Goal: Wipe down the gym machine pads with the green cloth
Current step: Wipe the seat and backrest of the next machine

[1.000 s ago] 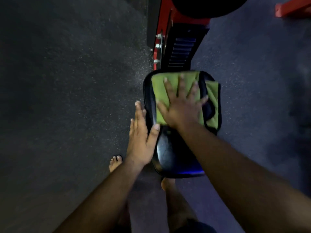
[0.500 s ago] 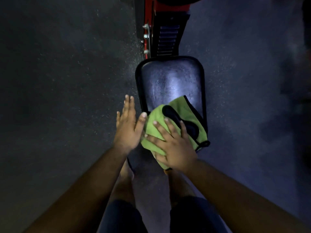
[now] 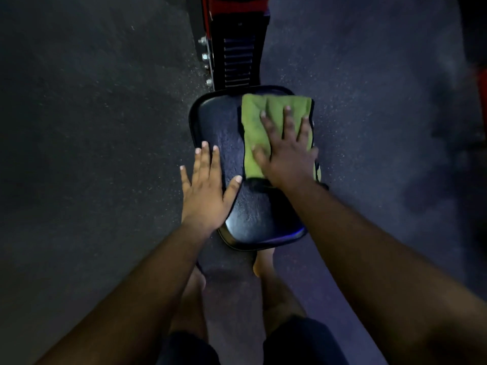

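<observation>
fig: right hand (image 3: 286, 156) lay flat, fingers spread, on cloth (image 3: 259, 122) at pad (image 3: 229, 143) far-right; unwiped strip lay left, nearer flat empty left hand (image 3: 204, 191).

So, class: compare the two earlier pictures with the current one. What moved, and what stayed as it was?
The right hand slid the cloth from the pad's far end back to its near edge, then forward again to the far right part. The cloth was never let go and stays pressed flat under the palm. The left hand stayed open, bracing the pad at its left edge.
</observation>
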